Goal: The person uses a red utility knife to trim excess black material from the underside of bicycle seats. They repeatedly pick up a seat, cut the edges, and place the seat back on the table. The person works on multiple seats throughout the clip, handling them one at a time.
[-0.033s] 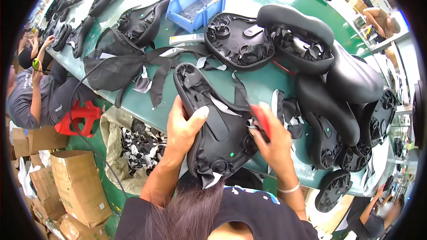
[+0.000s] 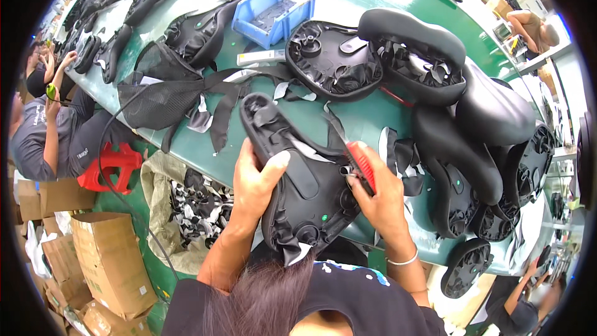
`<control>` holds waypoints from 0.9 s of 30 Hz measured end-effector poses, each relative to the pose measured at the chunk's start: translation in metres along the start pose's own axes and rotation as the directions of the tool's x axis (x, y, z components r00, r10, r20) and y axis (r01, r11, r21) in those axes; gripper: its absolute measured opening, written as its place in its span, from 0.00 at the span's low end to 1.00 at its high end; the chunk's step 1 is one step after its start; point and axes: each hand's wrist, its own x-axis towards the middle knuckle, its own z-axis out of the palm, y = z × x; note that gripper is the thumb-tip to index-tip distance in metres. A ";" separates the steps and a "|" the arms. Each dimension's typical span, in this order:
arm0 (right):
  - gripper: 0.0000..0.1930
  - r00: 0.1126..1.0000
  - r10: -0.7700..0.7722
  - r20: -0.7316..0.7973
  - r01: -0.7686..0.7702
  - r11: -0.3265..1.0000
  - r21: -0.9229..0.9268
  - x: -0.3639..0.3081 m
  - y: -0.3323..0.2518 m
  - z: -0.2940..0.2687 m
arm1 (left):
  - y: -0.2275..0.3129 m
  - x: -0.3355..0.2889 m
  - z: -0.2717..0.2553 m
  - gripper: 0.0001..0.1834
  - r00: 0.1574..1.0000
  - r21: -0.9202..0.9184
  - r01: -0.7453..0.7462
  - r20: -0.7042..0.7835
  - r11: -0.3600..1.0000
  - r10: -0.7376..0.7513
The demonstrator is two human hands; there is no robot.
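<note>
black contoured seat (image 2: pixel 301 177), wrinkled hollow underside up, left hand (image 2: pixel 254 182) gripping its side, right hand (image 2: pixel 382 199) clasping a red-handled tool (image 2: pixel 362 163)

Black saddle (image 2: pixel 303 177), underside up, narrow end angled far-left, red-handled tool (image 2: pixel 364 165) at its right edge

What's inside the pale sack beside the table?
Loose black and white scraps show inside the sack. Whatever lies beneath the top layer is covered and cannot be seen.
</note>
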 end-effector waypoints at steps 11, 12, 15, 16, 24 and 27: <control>0.28 0.979 0.196 -0.057 -0.182 0.966 0.181 0.001 -0.002 -0.025 | 0.002 0.015 0.070 0.13 0.659 0.593 -0.752 0.695 0.289 0.287; 0.29 0.979 0.200 -0.030 -0.192 0.965 0.179 0.001 0.001 -0.031 | -0.006 0.020 0.076 0.11 0.615 0.575 -0.787 0.756 0.221 0.224; 0.31 0.970 0.243 0.028 -0.244 0.953 0.180 -0.030 0.017 -0.059 | -0.010 0.024 0.077 0.09 0.615 0.559 -0.783 0.759 0.271 0.213; 0.31 0.970 0.242 0.018 -0.242 0.967 0.081 -0.040 0.025 -0.069 | -0.008 0.024 0.076 0.10 0.618 0.552 -0.777 0.760 0.303 0.202; 0.24 0.992 0.127 -0.010 -0.127 0.986 -0.108 -0.049 0.023 -0.085 | -0.002 0.028 0.099 0.20 0.766 0.755 -0.629 0.643 0.186 -0.017; 0.26 0.988 0.135 0.080 -0.117 0.972 -0.204 -0.053 0.025 -0.092 | -0.004 0.030 0.085 0.15 0.670 0.602 -0.726 0.728 0.333 0.143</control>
